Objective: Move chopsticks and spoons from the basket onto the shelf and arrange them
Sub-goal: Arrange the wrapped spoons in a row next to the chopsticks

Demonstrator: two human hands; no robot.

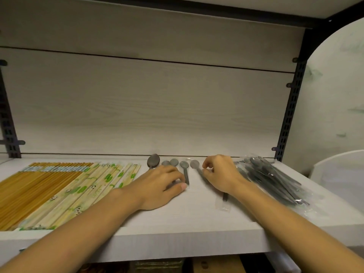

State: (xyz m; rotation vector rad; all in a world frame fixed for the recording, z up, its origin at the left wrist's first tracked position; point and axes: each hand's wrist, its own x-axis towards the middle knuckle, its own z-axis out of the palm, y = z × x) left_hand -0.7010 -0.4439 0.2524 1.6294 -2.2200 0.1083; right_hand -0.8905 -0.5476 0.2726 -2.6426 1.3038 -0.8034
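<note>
- Spoons (173, 163) lie in a short row on the white shelf (187, 215), bowls toward the back wall, just beyond and between the person's two hands.
- One larger dark spoon (153, 160) sits at the far side of the left hand (163, 186), its handle hidden under that hand.
- That left hand lies palm down over the handles of the row, fingers together and flat, thumb tip touching the shelf beside the handle of a wrapped spoon (185, 170); whether it grips anything I cannot tell.
- At the right hand (220, 174), fingers are curled and pinched on the handle of another wrapped spoon (195, 164), whose bowl pokes out past the fingertips and whose clear wrapper end shows below the wrist.
- Just outside the right hand lies a loose heap of wrapped spoons (273, 180) in clear plastic sleeves, slanting toward the shelf's front edge.
- Outside the left hand, paper-sleeved chopsticks (94, 190) with green panda print lie side by side, touching the wrist area.
- Farther out on that side lies a tight band of yellow-brown chopsticks (37, 186).
</note>
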